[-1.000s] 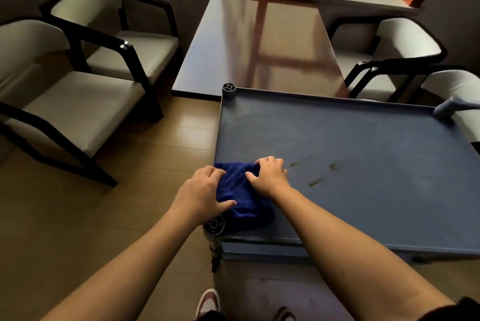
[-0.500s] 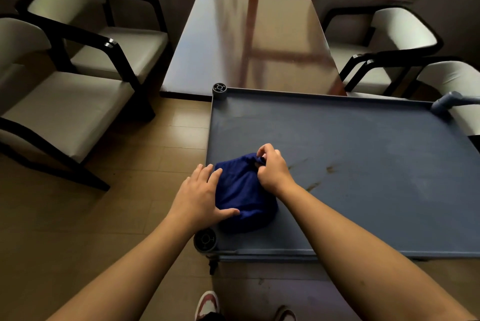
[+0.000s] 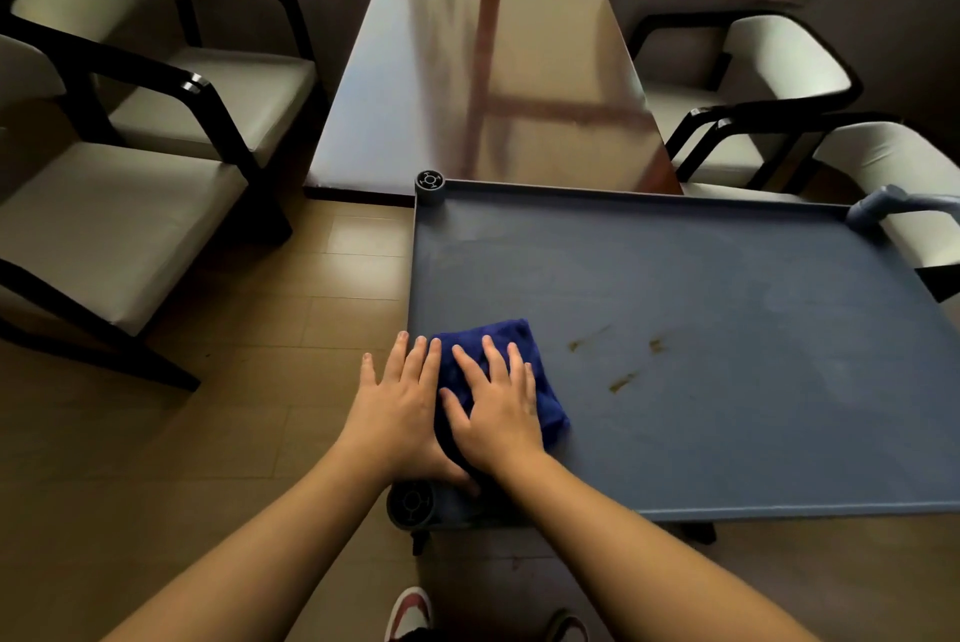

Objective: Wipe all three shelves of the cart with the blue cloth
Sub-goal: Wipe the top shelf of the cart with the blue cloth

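While both hands press flat on the cloth (image 3: 498, 371), the job looks to be at its first step: wiping the top shelf (image 3: 701, 355) of the cart. Only this top shelf shows; the two lower ones are hidden beneath it, so they are judged not yet done.

On the shelf's clock face, with twelve at the far rim, the folded cloth lies at about eight o'clock, close to the near left corner post (image 3: 412, 503). The right hand (image 3: 496, 405) lies open on top of the cloth, fingers spread, palm down, gripping nothing. The left hand (image 3: 400, 412) is also open and flat; its fingertips rest on the cloth's left edge while the palm sits over the shelf's left rim.

Three small brown smears (image 3: 621, 381) mark the shelf at three o'clock from the cloth, near but not touching it. Most of the grey surface beyond them, towards twelve and three, is bare.

The next move likely calls for pushing the cloth rightward across the smears with steady downward pressure, then sweeping the remaining surface out to the far rim and the handle (image 3: 878, 207) at two o'clock.
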Tool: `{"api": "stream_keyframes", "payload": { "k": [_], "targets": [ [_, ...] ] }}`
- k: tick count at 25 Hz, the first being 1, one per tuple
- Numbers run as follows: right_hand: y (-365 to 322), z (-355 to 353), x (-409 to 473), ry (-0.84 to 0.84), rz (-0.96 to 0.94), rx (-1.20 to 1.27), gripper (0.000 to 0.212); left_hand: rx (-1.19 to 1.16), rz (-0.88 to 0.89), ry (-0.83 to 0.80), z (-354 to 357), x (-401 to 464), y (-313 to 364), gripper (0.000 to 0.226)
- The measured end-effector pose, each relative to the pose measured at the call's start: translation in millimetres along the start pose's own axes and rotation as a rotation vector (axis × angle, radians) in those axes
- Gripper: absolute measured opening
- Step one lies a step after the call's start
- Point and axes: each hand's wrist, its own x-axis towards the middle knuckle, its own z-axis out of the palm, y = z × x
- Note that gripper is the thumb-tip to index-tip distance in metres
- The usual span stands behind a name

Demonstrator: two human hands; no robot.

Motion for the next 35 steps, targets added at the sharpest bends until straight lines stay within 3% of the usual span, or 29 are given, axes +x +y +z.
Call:
{"api": "stream_keyframes", "payload": {
  "k": [6, 12, 17, 22, 30, 35],
  "targets": [
    [-2.8, 9.9, -0.9, 0.095, 0.019, -0.165, 0.061, 0.064, -0.052, -0.004, 8.2, 0.8, 2.7, 0.173],
    [22.7, 1.1, 6.1, 0.079, -0.177, -0.266, 0.054, 0.188, -0.122, -0.081, 0.9, 1.9, 12.5, 0.182],
    [51.2, -9.4, 4.5, 0.111, -0.203, -0.272, 0.049, 0.197, -0.166, -0.102, -5.4, 0.3, 17.6, 0.188],
    [119.5, -43.3, -5.8, 0.172, -0.052, -0.260, 0.049, 0.166, -0.178, -0.088, -4.8, 0.8, 19.7, 0.190],
    [293.3, -126.9, -51.3, 0.330, 0.431, -0.301, 0.044, 0.133, -0.207, -0.081, -2.4, 1.1, 19.0, 0.191],
    [294.3, -125.9, -57.3, 0.316, 0.522, -0.312, 0.051, 0.184, -0.155, -0.062, -8.7, 4.2, 31.7, 0.179]
  ]
}}
